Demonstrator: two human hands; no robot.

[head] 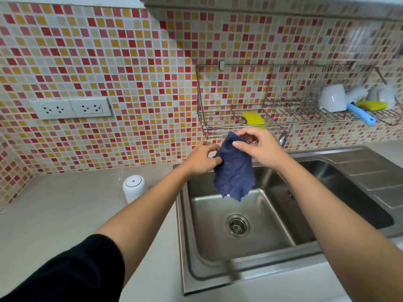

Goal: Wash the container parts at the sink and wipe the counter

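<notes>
Cloth (234,171) hangs over sink (183,247), far side. My left hand (201,159) pinches its left edge, right hand (259,149) pinches top corner. Container (134,188) stands on counter (54,214), left of sink.

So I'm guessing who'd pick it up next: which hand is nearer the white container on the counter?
Left. The left hand grips the blue cloth at its left side, just right of the white container; the right hand pinches the cloth's top, farther right still.

Bright, even lighting; soft glare on the sink (218,277) steel; wide-angle bending at edges; top right corner blurred.
</notes>
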